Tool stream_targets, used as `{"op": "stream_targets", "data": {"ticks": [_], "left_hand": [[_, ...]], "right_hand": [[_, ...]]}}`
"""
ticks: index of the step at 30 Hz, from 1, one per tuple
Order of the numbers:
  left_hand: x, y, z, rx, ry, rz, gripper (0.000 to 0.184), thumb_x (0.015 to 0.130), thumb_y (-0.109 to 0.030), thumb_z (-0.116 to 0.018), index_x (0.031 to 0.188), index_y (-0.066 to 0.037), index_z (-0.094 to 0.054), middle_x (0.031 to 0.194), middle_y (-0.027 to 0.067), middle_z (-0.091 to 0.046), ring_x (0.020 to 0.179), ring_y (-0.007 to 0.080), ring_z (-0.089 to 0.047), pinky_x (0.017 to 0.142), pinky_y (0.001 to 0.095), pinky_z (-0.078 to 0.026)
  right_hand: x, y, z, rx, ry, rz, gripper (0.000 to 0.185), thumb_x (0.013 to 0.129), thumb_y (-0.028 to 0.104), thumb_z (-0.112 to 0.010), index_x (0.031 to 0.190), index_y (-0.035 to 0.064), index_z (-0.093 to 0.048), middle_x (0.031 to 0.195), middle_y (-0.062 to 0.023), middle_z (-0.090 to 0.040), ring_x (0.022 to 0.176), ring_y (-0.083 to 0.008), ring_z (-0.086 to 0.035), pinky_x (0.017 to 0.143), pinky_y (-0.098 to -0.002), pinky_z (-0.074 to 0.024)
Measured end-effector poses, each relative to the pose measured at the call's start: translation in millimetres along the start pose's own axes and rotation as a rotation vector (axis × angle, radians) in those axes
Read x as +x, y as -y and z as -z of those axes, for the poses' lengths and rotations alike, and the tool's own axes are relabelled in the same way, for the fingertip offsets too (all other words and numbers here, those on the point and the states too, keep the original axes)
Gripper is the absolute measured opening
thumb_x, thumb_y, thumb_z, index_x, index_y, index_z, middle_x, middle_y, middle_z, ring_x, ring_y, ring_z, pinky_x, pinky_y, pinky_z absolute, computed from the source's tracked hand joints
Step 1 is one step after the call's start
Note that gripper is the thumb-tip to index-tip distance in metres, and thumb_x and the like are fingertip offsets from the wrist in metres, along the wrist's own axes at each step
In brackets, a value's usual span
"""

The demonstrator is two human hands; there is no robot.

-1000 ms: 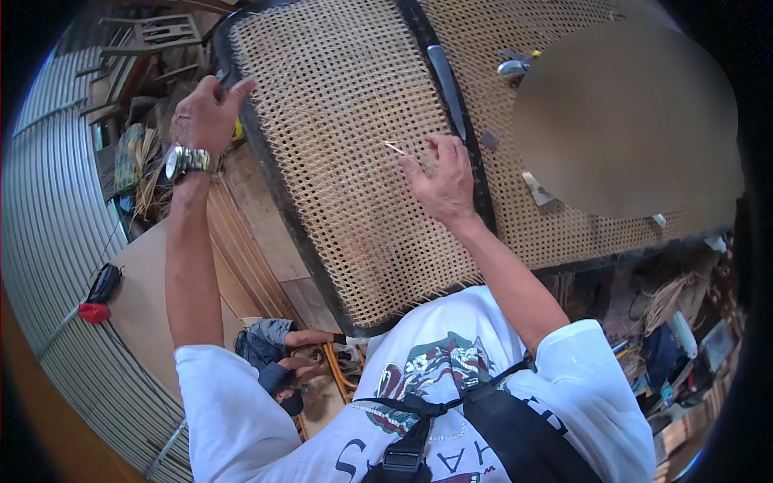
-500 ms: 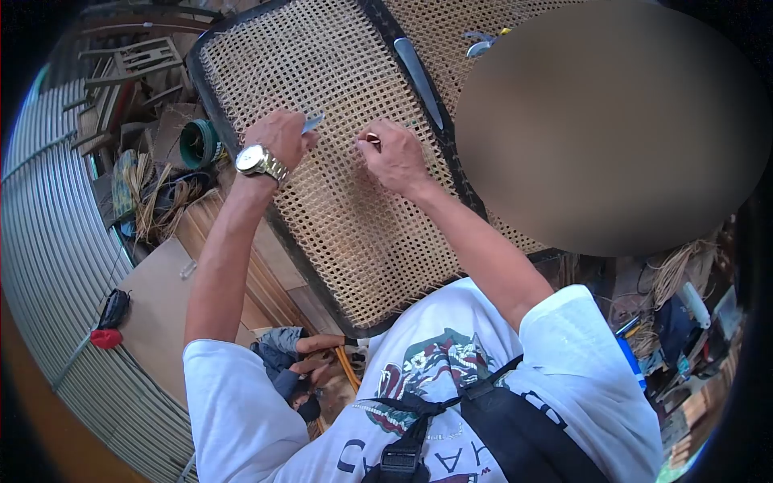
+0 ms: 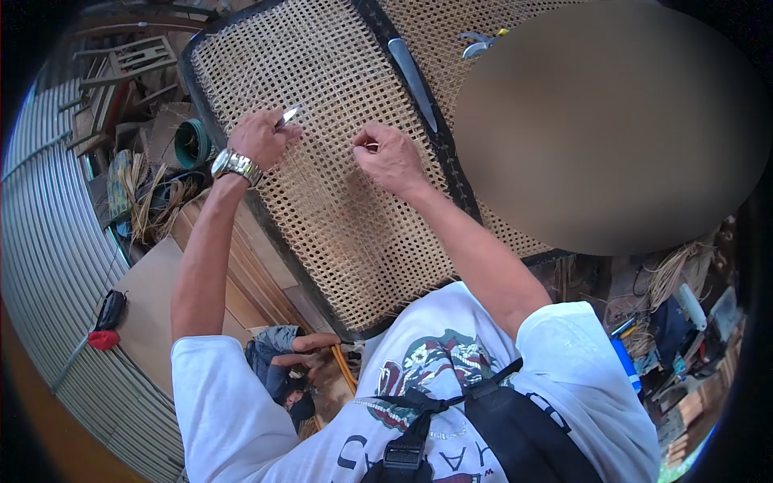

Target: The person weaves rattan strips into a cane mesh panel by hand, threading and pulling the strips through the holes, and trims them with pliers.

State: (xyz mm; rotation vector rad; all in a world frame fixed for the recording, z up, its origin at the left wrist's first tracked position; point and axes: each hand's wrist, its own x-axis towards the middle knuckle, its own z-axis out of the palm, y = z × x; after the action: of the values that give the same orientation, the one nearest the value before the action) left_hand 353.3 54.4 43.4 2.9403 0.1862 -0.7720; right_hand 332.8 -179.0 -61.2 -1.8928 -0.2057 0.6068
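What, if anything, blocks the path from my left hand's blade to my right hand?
Nothing visible. Between the blade in your left hand and your right hand there is only the woven cane underneath.

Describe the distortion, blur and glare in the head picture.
Head view: the corrugated wall bows, as through a very wide lens; corners darken to black; a brown blurred patch hides much of the upper right; the blade in the left hand glints brightly.

The head camera looks forward and down from above the left hand and right hand, with the shirt nearer than their grip and the cane beneath it.
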Motion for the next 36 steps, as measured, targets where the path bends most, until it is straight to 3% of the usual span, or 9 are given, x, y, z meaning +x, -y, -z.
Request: {"op": "stream_targets", "data": {"ticks": [9, 14, 16, 19, 23, 27, 28, 33, 36], "left_hand": [[0.1, 13.0, 17.6, -0.131, 0.122, 0.237, 0.044, 0.087, -0.047, -0.073, 0.085, -0.004, -0.068, 0.077, 0.0164, -0.069, 0.074, 0.0322, -0.068, 0.069, 0.0441, -0.051], [0.7, 9.7, 17.4, 0.054, 0.005, 0.135, 0.043, 0.088, -0.045, -0.072, 0.089, -0.003, -0.070, 0.081, 0.0183, -0.070, 0.078, 0.0357, -0.068, 0.072, 0.0459, -0.052], [-6.9, 13.0, 12.6, 0.123, -0.177, -0.146, 0.047, 0.086, -0.046, -0.076, 0.076, -0.001, -0.063, 0.066, 0.0162, -0.061, 0.060, 0.0314, -0.059, 0.060, 0.0440, -0.046], [-10.7, 3.8, 20.7, 0.089, -0.022, -0.001, 0.042, 0.089, -0.044, -0.071, 0.089, -0.002, -0.070, 0.081, 0.0184, -0.070, 0.080, 0.0366, -0.068, 0.076, 0.0481, -0.051], [-14.6, 10.1, 20.1, -0.037, -0.049, -0.024, 0.040, 0.088, -0.041, -0.072, 0.081, -0.002, -0.068, 0.071, 0.0164, -0.067, 0.068, 0.0344, -0.065, 0.066, 0.0453, -0.050], [-10.1, 29.4, 9.5, -0.284, -0.058, -0.018, 0.041, 0.088, -0.041, -0.076, 0.077, -0.002, -0.066, 0.060, 0.0099, -0.063, 0.052, 0.0225, -0.058, 0.054, 0.0396, -0.045], [-8.4, 34.5, 6.0, -0.298, -0.056, -0.003, 0.043, 0.087, -0.042, -0.077, 0.076, -0.002, -0.064, 0.058, 0.0047, -0.059, 0.050, 0.0138, -0.051, 0.051, 0.0355, -0.042], [-6.2, 100.4, 19.4, -0.504, -0.145, 0.145, 0.045, 0.085, -0.038, -0.081, 0.070, -0.002, -0.059, 0.059, -0.0020, -0.049, 0.055, 0.0087, -0.040, 0.051, 0.0288, -0.036], [-7.1, 154.9, 42.6, -0.373, -0.071, 0.016, 0.052, 0.084, -0.045, -0.080, 0.070, -0.002, -0.055, 0.058, -0.0003, -0.046, 0.058, 0.0103, -0.037, 0.054, 0.0305, -0.035]], "right_hand": [[-0.8, -5.4, -6.8, -0.068, -0.098, 0.078, 0.016, 0.083, 0.024, -0.068, 0.091, 0.0106, -0.069, 0.084, -0.0065, -0.071, 0.081, -0.0232, -0.068, 0.076, -0.0375, -0.0539], [0.5, -4.3, -1.6, 0.037, -0.091, 0.066, 0.008, 0.083, 0.018, -0.065, 0.086, 0.0104, -0.066, 0.087, -0.0078, -0.069, 0.086, -0.0268, -0.066, 0.082, -0.0432, -0.0493], [-3.5, -4.8, -3.4, 0.020, -0.094, 0.065, 0.007, 0.083, 0.017, -0.065, 0.086, 0.0103, -0.065, 0.086, -0.0070, -0.069, 0.083, -0.0259, -0.065, 0.081, -0.0429, -0.0492], [-4.0, -8.5, -7.4, -0.017, -0.133, 0.132, 0.007, 0.084, 0.017, -0.065, 0.085, 0.0104, -0.065, 0.084, -0.0055, -0.068, 0.080, -0.0241, -0.063, 0.080, -0.0418, -0.0488], [-4.9, -11.0, -9.2, 0.026, -0.123, 0.112, 0.008, 0.085, 0.018, -0.065, 0.086, 0.0104, -0.065, 0.082, -0.0042, -0.067, 0.078, -0.0223, -0.062, 0.080, -0.0402, -0.0481], [-6.2, -11.9, -11.2, 0.129, -0.108, 0.054, 0.007, 0.084, 0.018, -0.069, 0.086, 0.0109, -0.068, 0.082, -0.0024, -0.066, 0.077, -0.0173, -0.061, 0.075, -0.0359, -0.0497], [-5.9, -10.5, -10.2, 0.148, -0.094, 0.019, 0.007, 0.084, 0.018, -0.071, 0.086, 0.0113, -0.069, 0.082, -0.0019, -0.066, 0.078, -0.0155, -0.060, 0.074, -0.0341, -0.0503], [-4.7, -7.9, -7.0, 0.146, -0.089, 0.002, 0.008, 0.084, 0.014, -0.074, 0.091, 0.0096, -0.072, 0.082, 0.0018, -0.063, 0.074, -0.0082, -0.057, 0.068, -0.0255, -0.0492], [-3.5, -6.1, -6.9, 0.147, -0.022, -0.006, 0.012, 0.085, 0.010, -0.075, 0.097, 0.0083, -0.072, 0.080, 0.0053, -0.060, 0.072, -0.0038, -0.054, 0.066, -0.0205, -0.0468]]}}
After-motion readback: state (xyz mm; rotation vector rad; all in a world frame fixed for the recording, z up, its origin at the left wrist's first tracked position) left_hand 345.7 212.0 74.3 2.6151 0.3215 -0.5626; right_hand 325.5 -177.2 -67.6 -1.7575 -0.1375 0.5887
